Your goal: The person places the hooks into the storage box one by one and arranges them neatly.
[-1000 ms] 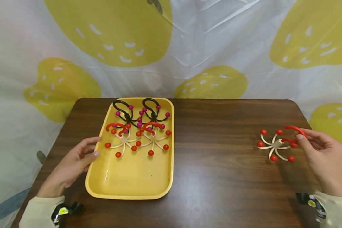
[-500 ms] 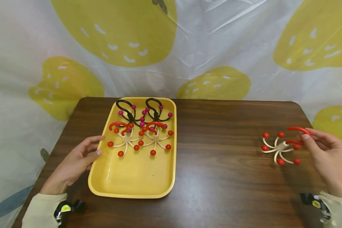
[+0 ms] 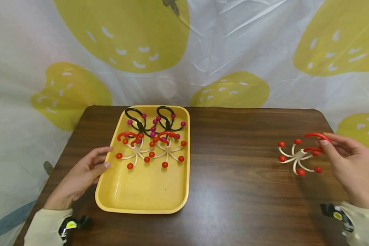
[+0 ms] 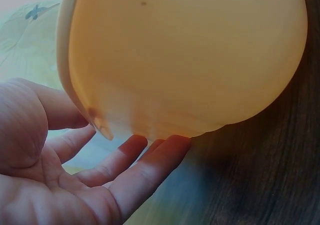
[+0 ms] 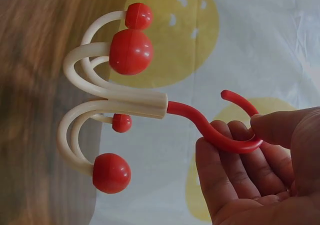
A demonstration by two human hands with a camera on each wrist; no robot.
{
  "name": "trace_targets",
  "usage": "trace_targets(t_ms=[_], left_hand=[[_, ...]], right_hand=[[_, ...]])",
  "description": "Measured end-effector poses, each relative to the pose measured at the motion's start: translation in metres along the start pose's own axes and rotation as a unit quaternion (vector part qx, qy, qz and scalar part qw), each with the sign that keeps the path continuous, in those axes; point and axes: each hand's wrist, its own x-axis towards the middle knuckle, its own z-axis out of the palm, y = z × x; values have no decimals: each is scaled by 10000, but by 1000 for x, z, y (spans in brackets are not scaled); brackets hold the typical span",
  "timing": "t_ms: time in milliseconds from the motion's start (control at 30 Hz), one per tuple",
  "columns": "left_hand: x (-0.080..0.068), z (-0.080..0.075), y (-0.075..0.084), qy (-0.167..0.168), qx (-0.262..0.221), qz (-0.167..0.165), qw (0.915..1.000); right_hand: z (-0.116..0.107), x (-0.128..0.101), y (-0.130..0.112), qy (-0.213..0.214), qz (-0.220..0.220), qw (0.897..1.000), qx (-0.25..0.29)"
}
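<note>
In the head view, my right hand (image 3: pixel 350 167) pinches the red hook end of a multi-arm hanging hook (image 3: pixel 299 153) with cream arms and red ball tips. The right wrist view shows this hanging hook (image 5: pixel 135 105) held sideways, its red hook between thumb and fingers. My left hand (image 3: pixel 80 179) holds the left rim of a yellow tray (image 3: pixel 141 200). Up close in the left wrist view, the fingers (image 4: pixel 150 175) touch the tray's outer wall. Inside are two black hanging hooks (image 3: pixel 140 126) with magenta balls at the far end, and two cream-and-red hanging hooks (image 3: pixel 134 150) nearer.
The tray stands on the left of a dark brown wooden table (image 3: pixel 233 184). Right behind the table hangs a white curtain (image 3: pixel 209 41) printed with yellow lemons. The tray's near half shows bare floor.
The right hand and its hanging hook shift slightly right in the view, then back left and a little upward. My left hand stays at the tray rim; the whole view shifts a little.
</note>
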Motion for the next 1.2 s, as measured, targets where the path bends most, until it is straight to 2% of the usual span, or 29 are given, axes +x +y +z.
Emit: trace_targets(t_ms=[200,467,767,1200], left_hand=[[0,-1,-1,-20,-28,41,10000],[1,0,0,-18,-37,13,10000],[1,-1,-2,33,-27,-53,10000],[0,-1,-3,-12,-88,41,10000]], right_hand=[[8,-1,-13,-48,-162,9996,205],[17,-2,-30,-117,-290,9993,199],[30,-3,-48,-217,-954,9951,119],[55,-8,-80,-631,-1297,9869,724]])
